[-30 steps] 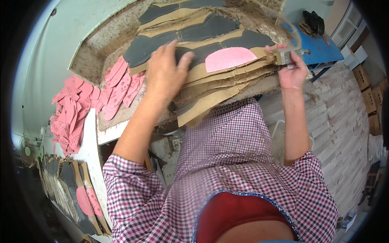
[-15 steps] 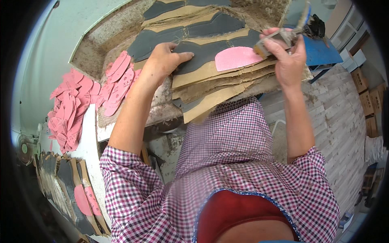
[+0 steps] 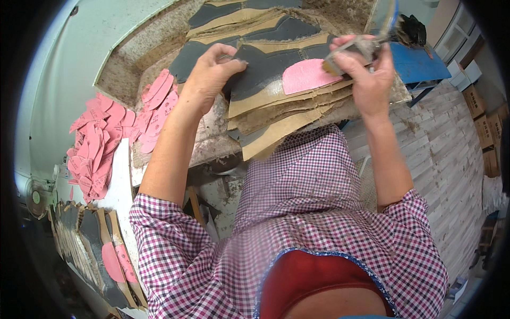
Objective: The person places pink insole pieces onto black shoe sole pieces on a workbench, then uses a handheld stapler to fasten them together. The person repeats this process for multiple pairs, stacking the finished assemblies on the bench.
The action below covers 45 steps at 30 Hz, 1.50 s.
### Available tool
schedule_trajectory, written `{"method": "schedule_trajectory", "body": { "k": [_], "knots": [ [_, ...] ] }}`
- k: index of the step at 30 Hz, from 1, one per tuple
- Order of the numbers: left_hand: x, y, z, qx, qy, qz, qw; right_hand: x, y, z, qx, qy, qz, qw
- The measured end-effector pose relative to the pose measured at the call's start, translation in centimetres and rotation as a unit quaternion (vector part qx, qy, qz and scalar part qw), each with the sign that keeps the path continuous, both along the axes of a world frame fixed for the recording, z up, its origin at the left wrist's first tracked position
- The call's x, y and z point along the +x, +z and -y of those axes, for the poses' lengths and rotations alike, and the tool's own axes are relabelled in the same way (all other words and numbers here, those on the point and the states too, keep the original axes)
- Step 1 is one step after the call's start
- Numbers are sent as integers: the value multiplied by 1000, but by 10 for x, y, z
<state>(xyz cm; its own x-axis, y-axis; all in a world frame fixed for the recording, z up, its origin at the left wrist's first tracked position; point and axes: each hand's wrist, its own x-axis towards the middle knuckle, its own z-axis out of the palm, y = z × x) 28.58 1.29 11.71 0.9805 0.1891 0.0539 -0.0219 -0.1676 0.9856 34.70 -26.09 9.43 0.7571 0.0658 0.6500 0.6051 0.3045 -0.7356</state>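
Observation:
A stack of dark grey shaped pieces with tan edges (image 3: 260,72) lies on the bench before me. On its front piece sits a smooth pink half-oval patch (image 3: 308,76), with a shiny wet-looking streak beside its left edge. My left hand (image 3: 215,69) is at the stack's left edge, thumb and forefinger apart, holding nothing that shows. In my right hand (image 3: 366,74) is a flat, boxy brush-like tool (image 3: 345,55) with a worn, yellowish tip at the patch's right side. A blue-edged strip or tube rises behind that tool.
Loose pink patches (image 3: 95,149) are heaped at the left, more (image 3: 159,106) beside the stack. Finished-looking dark pieces (image 3: 95,239) stand in a row at lower left. A crusted wall (image 3: 133,58) backs the bench. A blue table (image 3: 422,66) stands right, with cardboard boxes (image 3: 489,130) beyond.
My left hand has shifted slightly left, its thumb drawn back from the dark piece. My right hand and the tool have moved a little left, over the patch's right end.

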Motion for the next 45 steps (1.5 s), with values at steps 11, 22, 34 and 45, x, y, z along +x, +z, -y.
{"method": "schedule_trajectory", "body": {
  "k": [11, 22, 34, 45],
  "knots": [
    [-12, 12, 10, -92, -57, -68, 992, 29, 9, 56, 67, 0, 11, 998],
    [-98, -25, 24, -163, 22, -78, 983, 18, 32, 36, 11, 14, 97, 995],
    [-99, -35, 21, -148, -18, -34, 988, 2, 9, -16, -36, -5, 4, 999],
    [-101, -38, 24, -128, -5, -15, 992, -46, 9, -79, 43, 129, 17, 991]
  ]
}}
